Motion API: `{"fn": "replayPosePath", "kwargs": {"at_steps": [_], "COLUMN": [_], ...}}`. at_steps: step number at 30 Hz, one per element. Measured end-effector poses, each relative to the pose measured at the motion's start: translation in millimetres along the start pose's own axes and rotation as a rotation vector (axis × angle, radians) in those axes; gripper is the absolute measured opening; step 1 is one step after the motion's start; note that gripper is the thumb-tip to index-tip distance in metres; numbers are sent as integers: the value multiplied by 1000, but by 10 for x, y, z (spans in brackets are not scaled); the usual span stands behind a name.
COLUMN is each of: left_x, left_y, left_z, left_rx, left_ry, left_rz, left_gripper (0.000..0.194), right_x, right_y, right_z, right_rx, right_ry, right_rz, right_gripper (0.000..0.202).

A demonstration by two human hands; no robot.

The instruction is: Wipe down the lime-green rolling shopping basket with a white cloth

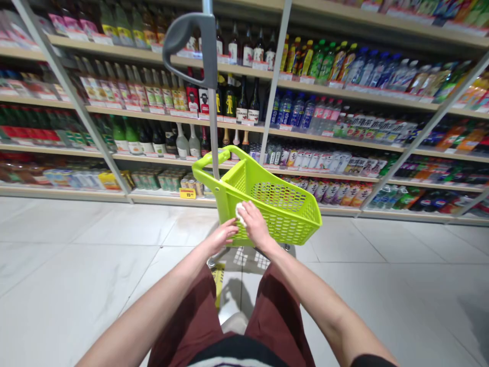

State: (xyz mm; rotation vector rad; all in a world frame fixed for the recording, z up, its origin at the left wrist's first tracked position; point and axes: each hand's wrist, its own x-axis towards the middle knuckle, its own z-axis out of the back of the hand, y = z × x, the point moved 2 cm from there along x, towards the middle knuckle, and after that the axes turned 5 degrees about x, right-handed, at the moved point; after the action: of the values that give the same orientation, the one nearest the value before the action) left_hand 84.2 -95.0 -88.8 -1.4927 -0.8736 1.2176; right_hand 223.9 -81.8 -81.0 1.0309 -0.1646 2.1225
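A bright green wheeled shopping basket stands on the floor in front of me, with its tall grey handle raised. In my right hand is a small crumpled white wipe, held at the basket's near side wall; whether it presses on the plastic I cannot tell. My left hand is just left of the wipe, near the lower part of the same wall. Its fingers are loosely stretched out and hold nothing. The inside of the basket shows only in part, and no goods are visible there.
Long shelves of bottles, cans and cartons run across the back, behind the basket. A yellow price tag hangs on the lowest shelf edge. Pale floor tiles surround the basket, and a yellow floor marking lies beneath it.
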Motion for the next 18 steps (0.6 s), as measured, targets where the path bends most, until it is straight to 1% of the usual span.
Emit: {"fn": "replayPosePath", "kwargs": {"at_steps": [2, 3, 5, 7, 9, 11, 12, 13, 14, 16, 18], "left_x": [42, 63, 101, 133, 163, 202, 228, 257, 290, 359, 422], "left_y": [-43, -34, 44, 178, 324, 445, 488, 521, 543, 567, 575], "left_z": [164, 229, 309, 332, 317, 284, 265, 245, 224, 170, 93], "left_rx": [180, 242, 303, 346, 400, 453, 479, 505, 529, 578, 627], "left_ry": [-180, -241, -287, -293, -290, -278, -270, -262, -255, -241, -224], "left_rz": [-51, -59, -56, -43, -35, -37, -42, -49, -57, -70, -80], "left_gripper": [44, 43, 41, 39, 38, 36, 36, 36, 36, 39, 42], "right_x": [304, 421, 521, 424, 184, -82, -184, -251, -279, -245, -184], "right_y": [-123, -177, -270, -345, -398, -423, -426, -429, -435, -484, -593], "right_z": [23, -1, -133, -344, -561, -687, -692, -651, -570, -330, -89], "right_rx": [-128, -176, -237, -271, -296, -310, -312, -311, -310, -316, -341], "right_ry": [-80, -88, -38, 59, 179, 276, 295, 286, 249, 125, 8], "right_rz": [56, 95, 192, 281, 346, 396, 418, 430, 429, 377, 287], "right_gripper": [42, 41, 38, 34, 30, 27, 27, 27, 28, 31, 34]}}
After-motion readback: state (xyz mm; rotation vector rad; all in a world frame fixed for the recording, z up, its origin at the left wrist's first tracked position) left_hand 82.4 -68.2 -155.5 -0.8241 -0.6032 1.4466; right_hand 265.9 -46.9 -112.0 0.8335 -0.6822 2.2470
